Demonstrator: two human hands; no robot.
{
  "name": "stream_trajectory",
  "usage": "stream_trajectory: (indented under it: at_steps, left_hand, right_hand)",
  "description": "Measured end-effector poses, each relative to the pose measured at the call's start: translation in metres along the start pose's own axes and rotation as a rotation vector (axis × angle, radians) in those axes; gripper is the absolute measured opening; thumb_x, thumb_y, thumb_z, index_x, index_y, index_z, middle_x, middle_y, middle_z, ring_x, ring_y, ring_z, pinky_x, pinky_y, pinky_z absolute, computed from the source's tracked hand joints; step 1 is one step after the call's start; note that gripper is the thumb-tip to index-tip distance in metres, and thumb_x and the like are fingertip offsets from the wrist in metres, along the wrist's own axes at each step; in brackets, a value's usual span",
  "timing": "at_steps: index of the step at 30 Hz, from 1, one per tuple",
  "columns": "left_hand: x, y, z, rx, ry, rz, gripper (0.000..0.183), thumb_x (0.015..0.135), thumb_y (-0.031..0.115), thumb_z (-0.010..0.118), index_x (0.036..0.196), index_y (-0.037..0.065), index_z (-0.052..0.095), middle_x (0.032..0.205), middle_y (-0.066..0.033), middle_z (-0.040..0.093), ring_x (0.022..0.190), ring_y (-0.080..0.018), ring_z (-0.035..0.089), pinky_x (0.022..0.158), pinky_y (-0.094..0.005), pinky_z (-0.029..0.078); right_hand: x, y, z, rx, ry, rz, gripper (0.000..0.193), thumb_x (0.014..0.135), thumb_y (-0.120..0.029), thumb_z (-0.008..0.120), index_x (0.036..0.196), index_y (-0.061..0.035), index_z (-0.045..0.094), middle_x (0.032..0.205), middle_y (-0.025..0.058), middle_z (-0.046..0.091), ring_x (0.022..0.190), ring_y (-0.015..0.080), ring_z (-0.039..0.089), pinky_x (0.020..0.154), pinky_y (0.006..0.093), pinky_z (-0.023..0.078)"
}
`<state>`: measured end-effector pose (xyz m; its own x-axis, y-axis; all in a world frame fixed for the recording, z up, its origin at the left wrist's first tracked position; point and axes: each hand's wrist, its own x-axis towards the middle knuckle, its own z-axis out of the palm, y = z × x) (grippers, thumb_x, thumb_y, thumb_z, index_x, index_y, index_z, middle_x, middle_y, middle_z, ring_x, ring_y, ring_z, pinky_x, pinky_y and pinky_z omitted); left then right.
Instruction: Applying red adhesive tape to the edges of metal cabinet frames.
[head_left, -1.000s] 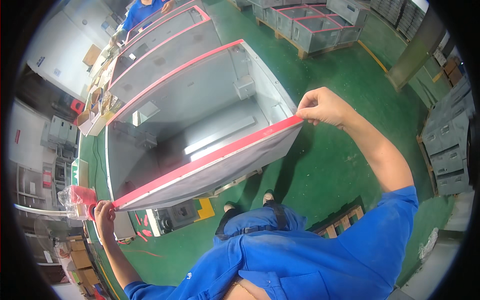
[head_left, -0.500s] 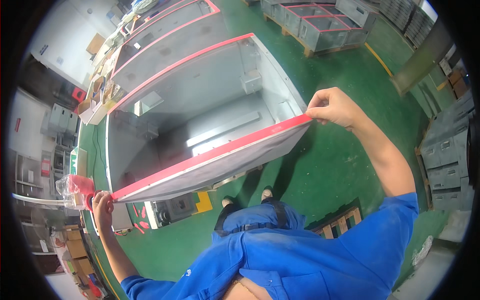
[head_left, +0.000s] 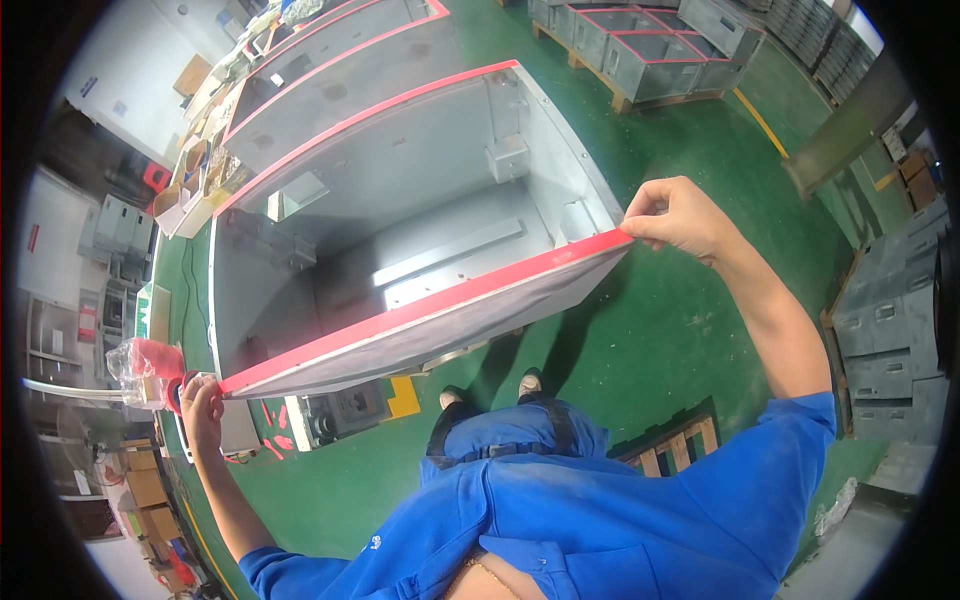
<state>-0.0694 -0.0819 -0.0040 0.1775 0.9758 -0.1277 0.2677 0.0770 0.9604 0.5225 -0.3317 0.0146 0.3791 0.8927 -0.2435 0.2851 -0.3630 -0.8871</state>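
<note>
A large open grey metal box (head_left: 300, 180) stands in front of me, its hollow inside facing up. Along its near rim runs a strip of red tape (head_left: 430, 307), stretched between my two hands. My right hand (head_left: 682, 222) pinches the strip between thumb and fingers at the right near corner. At the left near corner, my left hand (head_left: 202, 405) has its fingers closed on the other end. A dark red ring, apparently a tape roll (head_left: 178, 390), shows right beside the left fingers. How firmly the strip touches the rim cannot be made out.
A second grey box (head_left: 350, 90) with red edging stands beyond. Left of the box are a plastic-wrapped red stack (head_left: 150, 362) and small open cartons (head_left: 182, 208). Grey boxes fill a pallet (head_left: 622, 100) at far right; more grey boxes (head_left: 885, 330) stand at right. A wooden pallet (head_left: 680, 450) lies near my legs.
The whole view has shifted slightly. Both hands stay at the two near corners with the red tape between them.
</note>
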Motion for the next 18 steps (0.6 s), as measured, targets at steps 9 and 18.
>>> stream_trajectory:
  at_steps: [9,18]
  left_hand:
    - [0.001,-0.003,-0.001,-0.008,0.035,0.018,0.004,0.078,0.008,0.057,0.077,0.004,0.055,0.063,0.0013,0.049,0.044,-0.0021,0.037,0.036,-0.0147,0.022]
    - [0.001,-0.01,-0.003,-0.028,0.02,0.059,0.005,0.078,0.007,0.059,0.078,0.004,0.055,0.063,0.0007,0.05,0.043,-0.0022,0.036,0.036,-0.0148,0.02]
  right_hand:
    - [-0.002,0.005,0.005,-0.031,0.014,-0.037,0.013,0.074,-0.01,0.064,0.075,0.0002,0.056,0.067,0.0051,0.056,0.056,0.0092,0.051,0.05,0.0222,0.041]
    - [-0.02,0.023,0.025,0.254,0.172,0.026,0.02,0.082,-0.017,0.058,0.092,0.0007,0.054,0.079,0.0058,0.058,0.066,0.0115,0.055,0.058,0.0227,0.045]
